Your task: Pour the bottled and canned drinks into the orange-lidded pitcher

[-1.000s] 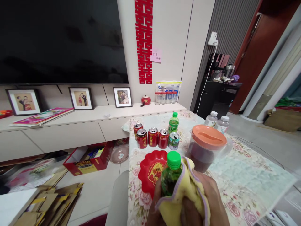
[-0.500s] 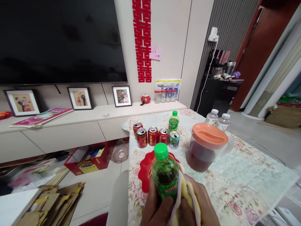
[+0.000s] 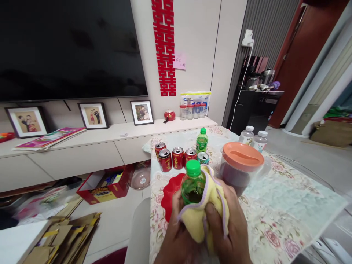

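Note:
A small green bottle [image 3: 193,183] with a green cap stands upright in both my hands, low in the middle of the view. A yellow cloth [image 3: 205,212] with a purple edge is wrapped round its body. My left hand [image 3: 173,236] grips the bottle from below on the left. My right hand [image 3: 229,229] presses the cloth against the bottle's right side, fingers closed round it. Only the bottle's neck and upper body show above the cloth.
On the floral tablecloth [image 3: 277,205] lie a red plate [image 3: 169,190], several red cans [image 3: 178,157], a green-white can [image 3: 202,157], a second green bottle [image 3: 201,140], an orange-lidded jug [image 3: 239,167] and two clear bottles [image 3: 253,136]. A low TV shelf [image 3: 90,143] stands behind; cardboard [image 3: 66,234] lies on the floor.
The cloth has come up round the bottle's front, covering the label that showed half a second ago. The bottle has shifted slightly right and up with my hands.

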A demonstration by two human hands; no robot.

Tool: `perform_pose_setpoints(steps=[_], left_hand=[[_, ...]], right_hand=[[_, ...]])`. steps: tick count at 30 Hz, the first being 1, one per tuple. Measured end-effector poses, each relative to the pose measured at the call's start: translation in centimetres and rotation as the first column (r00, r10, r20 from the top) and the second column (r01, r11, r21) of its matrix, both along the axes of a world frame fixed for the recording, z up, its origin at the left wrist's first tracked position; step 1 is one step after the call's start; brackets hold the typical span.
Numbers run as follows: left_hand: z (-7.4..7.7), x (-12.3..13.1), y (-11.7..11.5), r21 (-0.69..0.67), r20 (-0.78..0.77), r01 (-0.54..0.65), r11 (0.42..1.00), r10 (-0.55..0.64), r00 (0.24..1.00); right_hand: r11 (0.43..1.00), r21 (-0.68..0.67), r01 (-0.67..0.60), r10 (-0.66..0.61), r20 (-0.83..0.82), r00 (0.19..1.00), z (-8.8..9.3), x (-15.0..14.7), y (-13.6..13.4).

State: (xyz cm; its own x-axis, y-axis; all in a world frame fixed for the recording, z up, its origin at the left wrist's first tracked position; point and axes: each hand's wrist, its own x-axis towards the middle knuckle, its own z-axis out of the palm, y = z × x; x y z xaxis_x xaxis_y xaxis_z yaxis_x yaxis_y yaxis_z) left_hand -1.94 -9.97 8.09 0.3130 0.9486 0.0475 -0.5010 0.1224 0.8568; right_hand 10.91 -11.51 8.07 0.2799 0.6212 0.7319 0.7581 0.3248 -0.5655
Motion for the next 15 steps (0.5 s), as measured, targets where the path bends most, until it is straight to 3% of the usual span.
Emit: perform_pose_setpoints(steps=[6,11,15], left_hand=[[-0.6,-0.4,3.9,-0.089,-0.013,-0.019,0.996,0.018,1.0],[-0.9,-0.2,5.5,-0.068,0.004,-0.007,0.998,0.007,1.0],[-1.2,0.8,5.7,-0.087,-0.024,-0.057,0.995,0.055,0.998]], right_hand=[[0.995,-0.072,-0.064,0.06,-0.053,0.997,-1.7,-0.5,2.2],[0.986,-0.108,-0.129,0.12,-0.089,0.989,-3.8,-1.0,1.2],[0.992,-0.066,-0.108,0.1,-0.112,0.989,-3.6,-1.6,0.3]])
